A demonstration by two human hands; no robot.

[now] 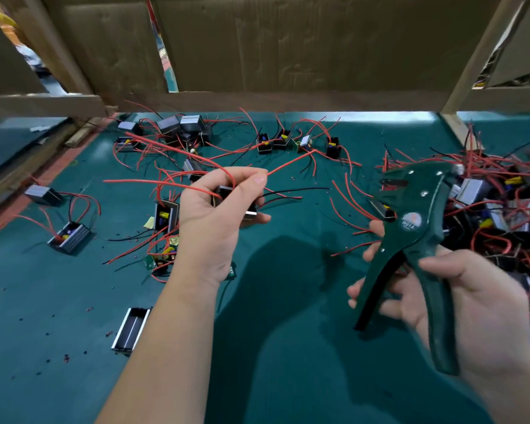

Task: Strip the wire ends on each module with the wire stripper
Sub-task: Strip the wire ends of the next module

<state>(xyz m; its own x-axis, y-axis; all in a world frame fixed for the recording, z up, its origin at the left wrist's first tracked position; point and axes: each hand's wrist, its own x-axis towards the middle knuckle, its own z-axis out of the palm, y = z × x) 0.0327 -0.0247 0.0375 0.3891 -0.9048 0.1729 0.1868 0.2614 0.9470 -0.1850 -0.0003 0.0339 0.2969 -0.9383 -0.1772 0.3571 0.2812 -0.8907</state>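
My left hand (pixel 218 218) grips a small black module (pixel 227 192) above the middle of the green table. Its thumb and forefinger pinch one red wire (pixel 291 163) that runs up to the right; a black wire and another red one stick out to the right of the hand. My right hand (pixel 459 298) holds the dark green wire stripper (pixel 416 240) by its handles, which are spread apart. The stripper's jaws (pixel 392 185) point up and left, a hand's width to the right of the wire ends.
Several modules with red and black wires lie at the left (pixel 69 237) and along the back (pixel 181 127). A dense heap of modules (pixel 499 206) fills the right side. An empty black casing (pixel 132 328) lies near my left forearm. Cardboard walls (pixel 288 47) close off the back.
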